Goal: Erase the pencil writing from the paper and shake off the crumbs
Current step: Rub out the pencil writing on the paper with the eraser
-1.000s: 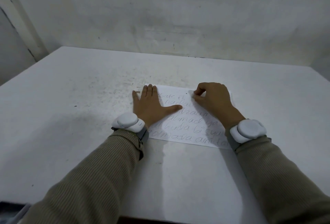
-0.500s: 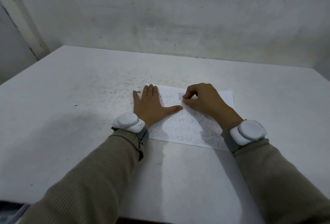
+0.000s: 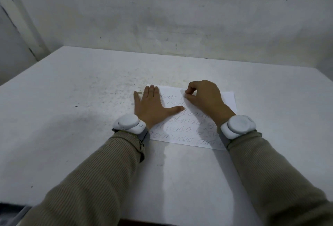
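A white tabletop (image 3: 72, 117) is standing against a scuffed grey wall (image 3: 180, 18) (stained in patches), and a pale post (image 3: 18, 18) is slanting down at the far left.

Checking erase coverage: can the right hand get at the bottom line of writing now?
Probably yes. The right hand, pinching what seems an eraser, sits at the top of the paper; the bottom line lies bare, its right end hidden under the right wrist.

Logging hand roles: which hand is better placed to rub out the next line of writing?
Right. The right hand pinches what seems an eraser at the top lines of the paper; the left hand lies flat, pinning it.
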{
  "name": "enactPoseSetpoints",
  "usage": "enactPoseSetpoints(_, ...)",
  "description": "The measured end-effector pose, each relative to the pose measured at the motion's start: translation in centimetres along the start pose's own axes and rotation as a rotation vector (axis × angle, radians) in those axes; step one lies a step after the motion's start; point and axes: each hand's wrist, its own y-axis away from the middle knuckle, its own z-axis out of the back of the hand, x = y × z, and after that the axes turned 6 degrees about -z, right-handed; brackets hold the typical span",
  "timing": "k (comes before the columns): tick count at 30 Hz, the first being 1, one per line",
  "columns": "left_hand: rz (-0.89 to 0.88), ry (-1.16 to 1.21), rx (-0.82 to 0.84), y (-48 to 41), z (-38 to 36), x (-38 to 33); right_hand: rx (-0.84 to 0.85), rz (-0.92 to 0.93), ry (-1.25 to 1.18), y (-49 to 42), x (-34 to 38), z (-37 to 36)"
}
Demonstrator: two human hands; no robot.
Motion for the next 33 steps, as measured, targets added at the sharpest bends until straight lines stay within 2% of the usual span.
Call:
enactPoseSetpoints(2,-0.003,0.005,-0.003,0.1,0.0,-0.1,0.004,-0.012,-0.012,0.0,0.3,0.0)
enactPoseSetpoints(6,-0.006,0.015,-0.001,0.0,0.0,0.0,0.116,-0.015,-0.059,0.2,0.6,0.6)
enactPoseSetpoints(12,-0.006,0.000,-0.007,0.1,0.0,0.0,-0.013,-0.032,0.021,-0.1,0.7,-0.2)
enactPoseSetpoints(17,-0.008,0.001,-0.036,0.0,-0.3,0.1,0.150,-0.043,-0.104,0.1,0.7,0.7)
enactPoseSetpoints(23,-0.002,0.009,-0.018,-0.1,-0.2,0.0,0.006,-0.072,-0.020,-0.1,0.7,-0.1)
enactPoseSetpoints(28,-0.004,0.006,-0.015,-0.1,-0.3,0.1,0.128,-0.025,-0.091,0.4,1.5,0.5)
enactPoseSetpoints(33,-0.012,0.007,-0.019,-0.1,-0.3,0.2,0.051,-0.043,0.024,-0.5,1.4,-0.1)
